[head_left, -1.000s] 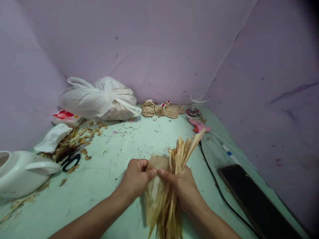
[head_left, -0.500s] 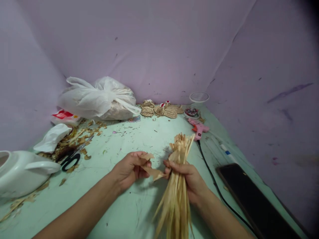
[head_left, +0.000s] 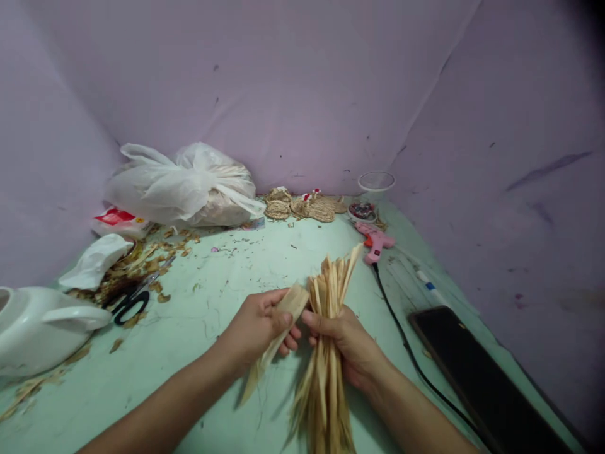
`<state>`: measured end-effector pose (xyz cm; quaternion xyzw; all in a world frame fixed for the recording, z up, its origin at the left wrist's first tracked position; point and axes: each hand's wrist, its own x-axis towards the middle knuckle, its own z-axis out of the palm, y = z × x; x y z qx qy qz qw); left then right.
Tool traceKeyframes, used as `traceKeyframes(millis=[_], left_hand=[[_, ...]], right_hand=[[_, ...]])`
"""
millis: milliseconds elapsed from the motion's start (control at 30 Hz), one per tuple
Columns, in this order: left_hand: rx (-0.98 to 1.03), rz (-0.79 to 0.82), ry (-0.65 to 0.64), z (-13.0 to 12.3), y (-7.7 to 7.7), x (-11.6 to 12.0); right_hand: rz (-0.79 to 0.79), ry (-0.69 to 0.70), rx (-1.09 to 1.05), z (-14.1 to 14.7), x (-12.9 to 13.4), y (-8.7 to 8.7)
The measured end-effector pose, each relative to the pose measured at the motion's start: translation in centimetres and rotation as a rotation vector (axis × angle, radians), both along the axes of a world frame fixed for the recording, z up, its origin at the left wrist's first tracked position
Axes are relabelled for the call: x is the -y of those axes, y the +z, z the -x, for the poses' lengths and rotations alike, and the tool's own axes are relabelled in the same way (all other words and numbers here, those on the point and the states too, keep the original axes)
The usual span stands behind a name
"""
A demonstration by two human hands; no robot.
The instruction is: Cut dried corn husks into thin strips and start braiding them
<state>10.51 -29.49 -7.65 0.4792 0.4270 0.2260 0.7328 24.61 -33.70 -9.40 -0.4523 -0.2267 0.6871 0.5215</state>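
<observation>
My right hand is wrapped round a thick bundle of dried, straw-coloured leaf strips. The bundle stands tilted slightly, its cut ends up and its loose tails fanning down toward me. Beside it, my left hand pinches a single flat dried leaf strip between thumb and fingers. That strip slants from the upper right, close to the bundle, down past the wrist to a pointed end. The fingertips of both hands are close together just above the green table.
At the back are a white plastic bag, woven straw pieces and a dish. A pink glue gun, its cord and a phone lie right. Scissors, leaf scraps and a white pitcher are left.
The leaf strip in my left hand, folded and bent before, now lies flat and straightened along the hand. My left hand has moved right, closer to the bundle, which has shifted slightly left.
</observation>
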Motion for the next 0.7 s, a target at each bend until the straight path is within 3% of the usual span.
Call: traceKeyframes(millis=[100,200,267,400,600,700], left_hand=[[0.008,-0.022,-0.022,-0.8,0.0,0.8],[0.012,-0.042,0.002,-0.8,0.0,0.8],[-0.089,-0.095,0.041,-0.6,-0.1,0.5],[-0.272,-0.168,0.045,-0.2,-0.4,0.1],[-0.222,-0.047,0.145,-0.7,-0.2,0.4],[-0.24,-0.067,0.175,-0.8,-0.4,0.5]], right_hand=[[-0.031,0.087,-0.015,0.7,0.2,-0.3],[0.035,-0.014,0.111,0.5,0.2,0.1],[0.046,-0.082,0.22,0.2,0.1,0.4],[0.015,-0.074,0.287,0.0,0.0,0.7],[-0.027,-0.03,0.27,0.3,0.1,0.6],[-0.012,-0.045,0.316,0.3,0.1,0.6]])
